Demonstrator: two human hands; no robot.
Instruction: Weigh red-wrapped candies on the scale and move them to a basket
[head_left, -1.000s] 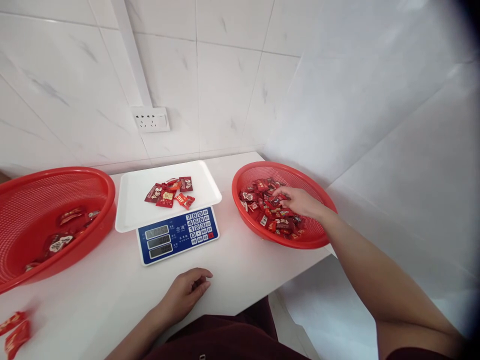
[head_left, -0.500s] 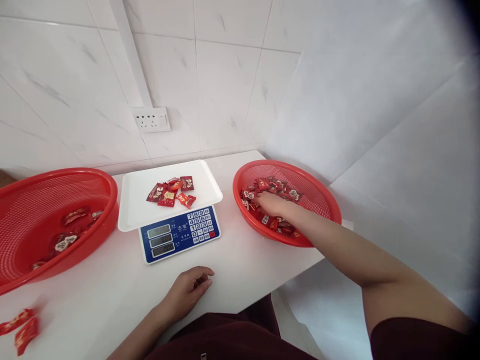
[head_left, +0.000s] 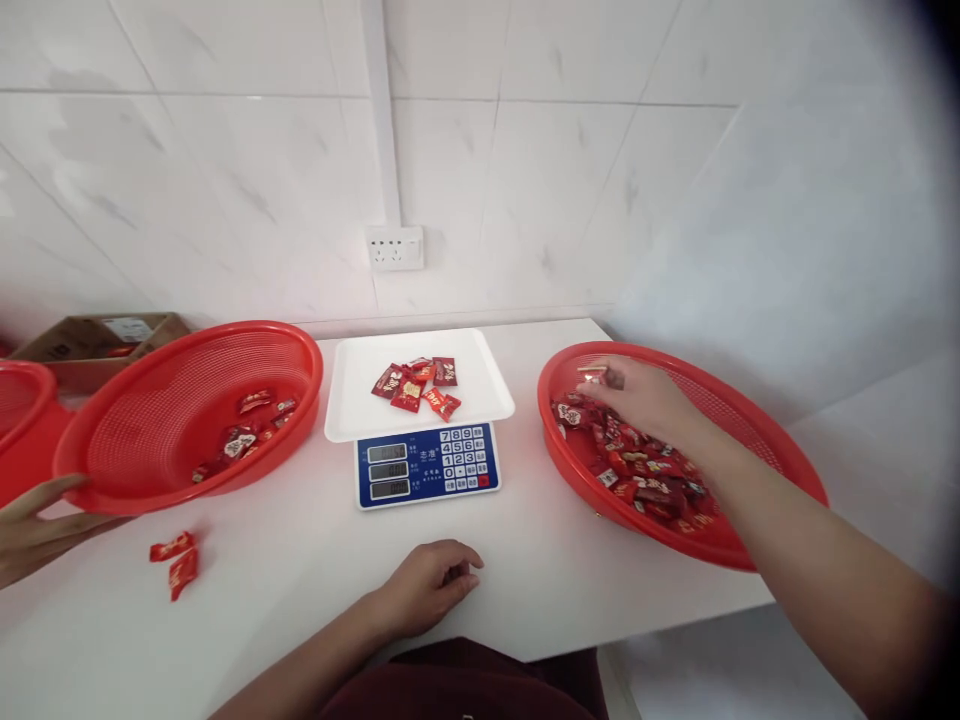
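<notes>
My right hand (head_left: 649,395) is closed on a small red wrapped candy (head_left: 592,376), just above the candies (head_left: 652,490) in the right red basket (head_left: 795,500). On the table near its front edge rests my left hand (head_left: 431,588), loosely curled, with a gap between thumb and fingers and nothing in it. Ahead of it stands a blue-and-white scale (head_left: 427,465) with keys and displays. Several red and dark-red wrapped candies (head_left: 409,392) lie on its white tray (head_left: 349,400).
At left, another person's hand (head_left: 37,525) touches the rim of a second red basket (head_left: 187,420) holding some candies. Two red candies (head_left: 182,570) lie on the white table (head_left: 300,590) before it. A cardboard box (head_left: 82,345) and another red basket (head_left: 22,450) are behind.
My right hand has risen from among the candies with one in its fingers. The view has swung left, bringing the other person's hand and the box into sight. My left hand stays on the table.
</notes>
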